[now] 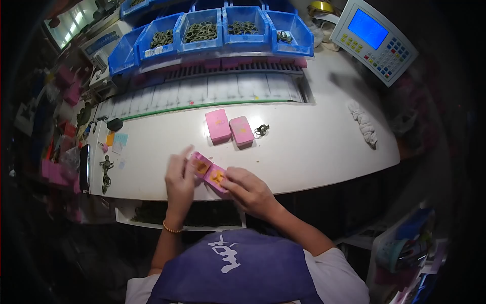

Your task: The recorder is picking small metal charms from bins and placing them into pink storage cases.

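Above the table's near edge, a pink mold (209,172) lies opened out, its two halves showing orange-yellow inner faces. My right hand (249,190) is closed on its right-hand half, thumb and fingers pinching the edge. Beside the left half is my left hand (180,172), blurred by motion; whether its fingers grip the mold cannot be made out. Farther back on the table sit two closed pink blocks, a larger one (217,125) and a smaller one (241,130). To their right is a small dark green openwork piece (261,131).
Blue bins (201,31) of dark green pieces line the back. A machine panel with a blue screen (368,29) stands back right. A twisted white cloth (362,124) lies at the right, more green pieces (106,173) at the left. An open drawer (126,217) sits below the tabletop.
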`<control>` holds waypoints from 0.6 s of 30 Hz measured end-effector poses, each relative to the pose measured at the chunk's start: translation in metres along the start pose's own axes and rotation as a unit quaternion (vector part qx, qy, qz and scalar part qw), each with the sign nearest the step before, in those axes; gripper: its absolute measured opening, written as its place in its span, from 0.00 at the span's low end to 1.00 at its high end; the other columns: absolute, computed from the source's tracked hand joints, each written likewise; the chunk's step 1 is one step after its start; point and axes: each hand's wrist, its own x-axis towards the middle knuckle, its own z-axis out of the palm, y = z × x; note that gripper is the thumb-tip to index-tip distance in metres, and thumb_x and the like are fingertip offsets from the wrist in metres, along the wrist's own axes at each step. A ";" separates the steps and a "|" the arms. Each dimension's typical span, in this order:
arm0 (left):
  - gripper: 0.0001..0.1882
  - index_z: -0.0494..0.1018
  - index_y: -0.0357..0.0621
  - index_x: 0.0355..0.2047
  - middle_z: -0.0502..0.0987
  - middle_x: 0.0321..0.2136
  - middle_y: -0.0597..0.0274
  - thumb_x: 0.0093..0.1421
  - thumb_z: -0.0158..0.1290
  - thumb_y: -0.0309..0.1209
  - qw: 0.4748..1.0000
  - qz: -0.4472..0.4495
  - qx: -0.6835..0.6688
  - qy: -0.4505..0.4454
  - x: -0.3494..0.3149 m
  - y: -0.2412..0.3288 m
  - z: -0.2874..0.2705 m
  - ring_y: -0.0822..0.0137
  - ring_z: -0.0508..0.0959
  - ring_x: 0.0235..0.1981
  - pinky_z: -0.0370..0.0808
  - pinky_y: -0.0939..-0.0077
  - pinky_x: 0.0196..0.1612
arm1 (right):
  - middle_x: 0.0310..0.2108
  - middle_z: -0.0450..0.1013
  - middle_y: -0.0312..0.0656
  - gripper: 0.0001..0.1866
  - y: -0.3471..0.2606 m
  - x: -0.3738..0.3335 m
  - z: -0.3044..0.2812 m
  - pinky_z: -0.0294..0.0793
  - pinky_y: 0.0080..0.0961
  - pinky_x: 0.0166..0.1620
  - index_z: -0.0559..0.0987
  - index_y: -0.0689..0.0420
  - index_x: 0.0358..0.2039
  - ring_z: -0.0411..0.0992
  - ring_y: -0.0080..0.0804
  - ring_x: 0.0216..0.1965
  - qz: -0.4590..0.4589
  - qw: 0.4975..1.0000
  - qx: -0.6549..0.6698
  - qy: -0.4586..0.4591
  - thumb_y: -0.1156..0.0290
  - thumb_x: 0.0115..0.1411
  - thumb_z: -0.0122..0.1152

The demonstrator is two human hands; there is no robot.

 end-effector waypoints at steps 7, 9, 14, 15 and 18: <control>0.18 0.76 0.35 0.49 0.75 0.48 0.47 0.60 0.61 0.30 0.979 0.084 0.178 0.054 0.014 -0.042 -0.009 0.49 0.75 0.48 0.72 0.60 0.52 | 0.42 0.76 0.46 0.18 -0.005 -0.002 0.009 0.79 0.35 0.47 0.79 0.58 0.44 0.76 0.45 0.46 0.001 0.999 0.037 -0.003 0.76 0.51 0.70; 0.31 0.70 0.34 0.56 0.70 0.56 0.44 0.57 0.63 0.39 0.969 0.101 0.226 -0.010 0.009 -0.046 -0.011 0.47 0.70 0.56 0.66 0.56 0.59 | 0.41 0.73 0.47 0.20 -0.010 0.001 0.012 0.76 0.38 0.44 0.76 0.60 0.47 0.74 0.46 0.43 0.076 0.994 0.070 -0.029 0.78 0.53 0.67; 0.67 0.46 0.31 0.71 0.48 0.72 0.39 0.44 0.67 0.61 0.943 0.069 0.275 -0.172 0.000 -0.034 -0.018 0.46 0.49 0.73 0.43 0.47 0.72 | 0.42 0.72 0.49 0.26 -0.011 0.012 0.016 0.75 0.39 0.44 0.70 0.59 0.54 0.73 0.47 0.41 0.131 0.984 0.119 -0.024 0.78 0.54 0.67; 0.70 0.45 0.31 0.71 0.48 0.72 0.39 0.41 0.68 0.61 0.945 0.069 0.266 -0.176 0.000 -0.037 -0.017 0.47 0.48 0.74 0.42 0.44 0.72 | 0.42 0.72 0.49 0.26 -0.011 0.013 0.018 0.76 0.36 0.44 0.71 0.59 0.54 0.74 0.46 0.40 0.134 0.984 0.119 -0.019 0.79 0.54 0.67; 0.73 0.43 0.30 0.71 0.48 0.71 0.37 0.38 0.70 0.62 0.948 0.057 0.258 -0.179 0.001 -0.034 -0.013 0.47 0.49 0.74 0.43 0.44 0.72 | 0.48 0.71 0.50 0.26 0.006 0.014 0.003 0.76 0.31 0.50 0.71 0.60 0.55 0.73 0.43 0.50 0.164 0.963 0.200 -0.078 0.80 0.55 0.68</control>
